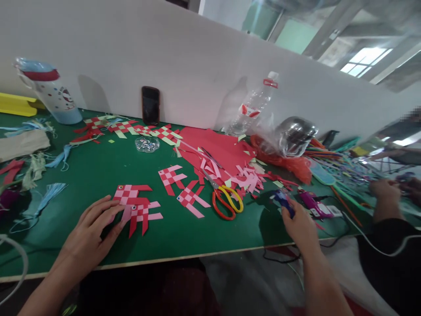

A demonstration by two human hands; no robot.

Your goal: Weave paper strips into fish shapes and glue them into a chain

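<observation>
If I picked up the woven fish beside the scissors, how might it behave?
The woven fish is probably light, being thin flat strips. Its interlaced body likely stays fairly flat, while the separate tail strips might bend easily.

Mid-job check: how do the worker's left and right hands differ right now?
The left hand touches a red-and-pink woven fish; the right hand grips a small dark blue item. The left hand's fish lies on the green table, overlapping another fish, while the right hand is near a purple device. Both hands are bare.
</observation>
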